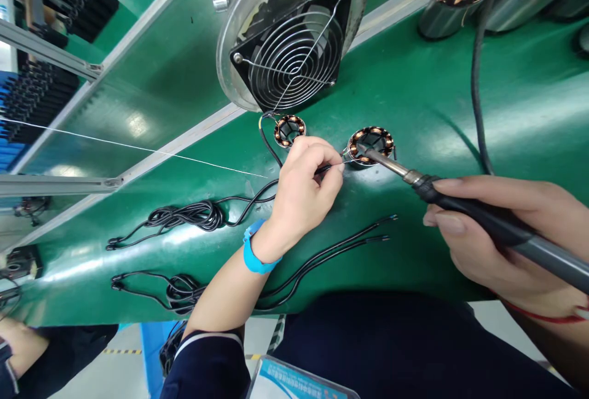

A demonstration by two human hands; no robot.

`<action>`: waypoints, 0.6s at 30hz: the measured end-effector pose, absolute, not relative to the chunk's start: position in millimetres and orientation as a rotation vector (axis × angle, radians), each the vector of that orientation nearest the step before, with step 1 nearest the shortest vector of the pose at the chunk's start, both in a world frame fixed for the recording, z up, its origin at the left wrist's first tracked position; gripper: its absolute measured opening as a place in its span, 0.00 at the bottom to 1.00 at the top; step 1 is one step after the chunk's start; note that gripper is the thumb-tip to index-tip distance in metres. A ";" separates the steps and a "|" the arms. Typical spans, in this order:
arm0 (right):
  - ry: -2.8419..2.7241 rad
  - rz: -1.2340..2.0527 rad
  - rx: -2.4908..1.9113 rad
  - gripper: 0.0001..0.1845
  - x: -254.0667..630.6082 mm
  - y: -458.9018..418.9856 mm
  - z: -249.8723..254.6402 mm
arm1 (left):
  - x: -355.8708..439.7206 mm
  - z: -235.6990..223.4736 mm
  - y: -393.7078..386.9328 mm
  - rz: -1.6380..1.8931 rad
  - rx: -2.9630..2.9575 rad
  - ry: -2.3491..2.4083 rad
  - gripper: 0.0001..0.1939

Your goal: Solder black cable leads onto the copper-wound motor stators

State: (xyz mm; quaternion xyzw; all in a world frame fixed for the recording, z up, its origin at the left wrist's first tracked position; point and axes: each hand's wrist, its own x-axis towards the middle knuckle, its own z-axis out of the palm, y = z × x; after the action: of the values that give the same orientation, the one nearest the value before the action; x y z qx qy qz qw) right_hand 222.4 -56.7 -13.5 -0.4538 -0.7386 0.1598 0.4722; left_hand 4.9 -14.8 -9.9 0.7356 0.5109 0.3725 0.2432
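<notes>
My right hand (497,233) grips the black handle of a soldering iron (427,187). Its tip reaches the left part of a copper-wound motor stator (389,138), which stands on the green bench. My left hand (306,184), with a blue wristband, pinches the end of a black cable (323,169) just left of that stator. Thin wire ends lie between my fingertips and the stator; whether they touch is too small to tell. Behind my left hand stands a smaller ring-shaped stator (289,118). The held cable runs back toward a coiled black cable (184,216).
A caged fan (294,67) on a round metal duct stands at the back. Larger stators (444,15) line the back right, near a hanging dark cord (476,80). Another coiled cable (181,293) lies along the front edge. Someone's arm (21,347) shows at lower left.
</notes>
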 end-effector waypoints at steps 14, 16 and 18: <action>-2.050 0.480 -1.158 0.20 207.7 -7.5 8.2 | 6.1 -8.3 -13.7 1.097 2.037 1.366 0.08; -2.036 0.497 -1.140 0.23 201.8 -2.2 -3.9 | 6.0 -7.8 -13.6 1.105 2.036 1.362 0.08; -2.010 0.498 -1.152 0.25 196.5 0.0 -14.5 | 5.4 -7.3 -13.6 1.113 2.033 1.354 0.08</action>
State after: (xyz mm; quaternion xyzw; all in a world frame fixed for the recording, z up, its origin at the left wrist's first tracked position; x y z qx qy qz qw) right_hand 196.5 0.0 -14.5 -0.4505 -0.7858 0.1945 0.3764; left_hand 5.4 -13.6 -7.3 0.7377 0.4913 0.4039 0.2264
